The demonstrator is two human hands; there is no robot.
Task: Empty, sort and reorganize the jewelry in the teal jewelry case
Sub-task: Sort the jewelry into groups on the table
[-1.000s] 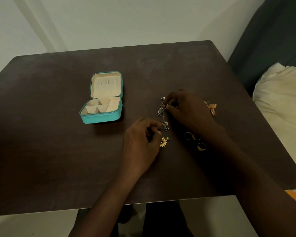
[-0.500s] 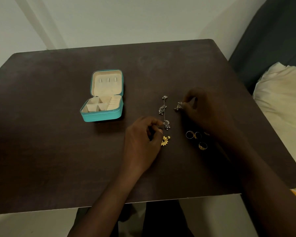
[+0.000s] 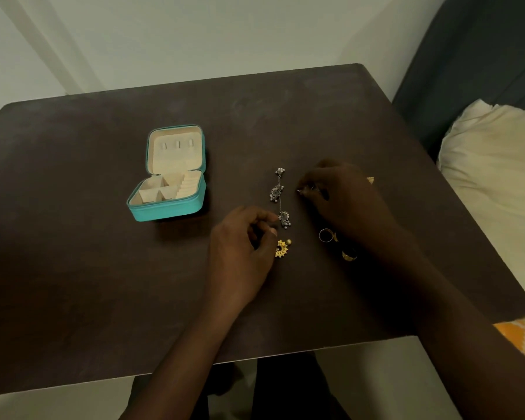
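A dark brown table [image 3: 73, 268] carries everything, with a cream pillow [image 3: 494, 165] off beyond the right hand's outer side. The teal jewelry case [image 3: 168, 189] stands open well to the left of the left hand, its lid tipped back and its cream compartments showing nothing inside. The right hand [image 3: 343, 198] hovers low over the table with its fingers curled, and the fingertips [image 3: 308, 189] pinch a small silvery piece [image 3: 300, 191], probably an earring, though it is too small to tell for sure. The left hand [image 3: 240, 247] lies nearer the person, its fingers loosely curled with the tips close together and nothing visibly between them. Between the two hands a long silver beaded earring [image 3: 280, 197] lies stretched out on the table, its lower end just beside the left hand's forefinger. A yellow sun-shaped earring [image 3: 282, 248] lies just beside the left hand's fingertips, on the side toward the right hand. Gold rings [image 3: 326, 235] lie close under the right wrist, one partly hidden by it. A tan piece [image 3: 370, 179] peeks out past the right hand's far side.
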